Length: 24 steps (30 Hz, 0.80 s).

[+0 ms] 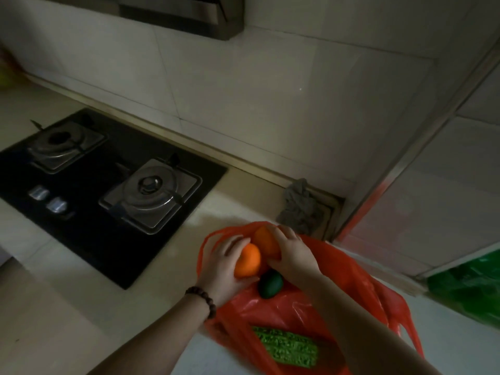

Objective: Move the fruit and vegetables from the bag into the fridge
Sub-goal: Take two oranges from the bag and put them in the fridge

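Observation:
An orange-red plastic bag (305, 312) lies open on the pale counter at the lower middle. My left hand (223, 266) grips an orange (247, 261) over the bag's mouth. Beside it my right hand (295, 253) curls round a second orange (265, 240), a little farther back. Between my wrists a dark green round fruit (270, 283) sits in the bag. A bumpy green vegetable (286, 346) lies on the bag's near part. The fridge is out of sight.
A black two-burner gas hob (108, 190) fills the counter to the left. A crumpled grey cloth (300, 207) sits in the back corner by the tiled wall. A green plastic bag (470, 288) lies at the right edge. A range hood (184, 12) hangs above.

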Each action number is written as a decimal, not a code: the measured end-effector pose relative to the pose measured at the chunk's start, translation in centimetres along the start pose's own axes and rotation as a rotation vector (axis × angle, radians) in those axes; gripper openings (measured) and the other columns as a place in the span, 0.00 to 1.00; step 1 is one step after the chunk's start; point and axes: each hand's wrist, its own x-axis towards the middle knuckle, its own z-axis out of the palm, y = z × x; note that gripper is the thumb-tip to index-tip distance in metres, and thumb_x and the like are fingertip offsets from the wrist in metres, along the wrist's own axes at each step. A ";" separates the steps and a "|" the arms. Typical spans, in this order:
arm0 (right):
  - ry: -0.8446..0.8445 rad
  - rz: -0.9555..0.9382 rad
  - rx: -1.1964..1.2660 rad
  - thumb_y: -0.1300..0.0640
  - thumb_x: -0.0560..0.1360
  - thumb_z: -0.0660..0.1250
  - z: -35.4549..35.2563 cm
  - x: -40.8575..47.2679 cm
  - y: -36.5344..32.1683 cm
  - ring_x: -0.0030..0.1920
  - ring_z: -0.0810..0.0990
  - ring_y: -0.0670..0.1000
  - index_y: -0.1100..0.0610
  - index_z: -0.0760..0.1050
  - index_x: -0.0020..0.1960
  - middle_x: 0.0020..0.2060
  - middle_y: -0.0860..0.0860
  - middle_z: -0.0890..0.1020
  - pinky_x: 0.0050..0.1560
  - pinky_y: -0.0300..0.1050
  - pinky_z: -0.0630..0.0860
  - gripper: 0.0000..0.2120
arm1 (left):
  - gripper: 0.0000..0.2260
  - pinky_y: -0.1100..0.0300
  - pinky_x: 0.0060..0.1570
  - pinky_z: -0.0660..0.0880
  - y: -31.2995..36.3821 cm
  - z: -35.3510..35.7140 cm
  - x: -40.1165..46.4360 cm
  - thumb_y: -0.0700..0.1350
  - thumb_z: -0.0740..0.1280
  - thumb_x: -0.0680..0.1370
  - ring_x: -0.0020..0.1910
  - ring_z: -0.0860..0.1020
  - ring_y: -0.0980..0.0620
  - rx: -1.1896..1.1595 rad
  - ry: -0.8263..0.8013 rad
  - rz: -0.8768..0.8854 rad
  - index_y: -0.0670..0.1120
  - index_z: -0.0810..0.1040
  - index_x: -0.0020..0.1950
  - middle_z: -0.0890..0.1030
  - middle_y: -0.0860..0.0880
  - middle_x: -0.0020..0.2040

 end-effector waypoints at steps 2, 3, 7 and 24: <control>0.081 0.017 0.099 0.50 0.71 0.69 -0.9 -0.9 -0.7 0.65 0.69 0.56 0.42 0.51 0.74 0.71 0.50 0.62 0.58 0.49 0.75 0.39 | 0.36 0.51 0.65 0.68 1.1 -1.2 0.0 0.60 0.72 0.67 0.68 0.64 0.51 -0.015 0.073 0.009 0.57 0.62 0.72 0.65 0.52 0.70; 0.123 0.021 0.136 0.49 0.70 0.70 -1.4 -1.3 -1.1 0.64 0.71 0.56 0.41 0.52 0.73 0.70 0.49 0.63 0.56 0.49 0.76 0.39 | 0.36 0.52 0.63 0.70 1.6 -2.0 0.1 0.61 0.72 0.67 0.66 0.66 0.51 -0.008 0.108 0.013 0.57 0.61 0.71 0.65 0.52 0.69; 0.249 0.032 0.258 0.47 0.70 0.71 -3.0 -2.3 -3.7 0.60 0.74 0.54 0.39 0.53 0.72 0.68 0.48 0.65 0.52 0.49 0.78 0.38 | 0.37 0.56 0.55 0.75 2.4 -5.4 0.1 0.64 0.71 0.67 0.61 0.71 0.52 0.006 0.217 0.020 0.56 0.61 0.71 0.67 0.52 0.67; 0.123 -0.365 0.296 0.43 0.69 0.69 7.0 -1.3 -37.7 0.58 0.74 0.50 0.39 0.53 0.72 0.67 0.47 0.64 0.50 0.41 0.70 0.37 | 0.37 0.47 0.58 0.72 -15.0 -28.6 -20.2 0.63 0.70 0.68 0.60 0.71 0.46 0.170 0.608 -0.315 0.51 0.61 0.71 0.69 0.47 0.65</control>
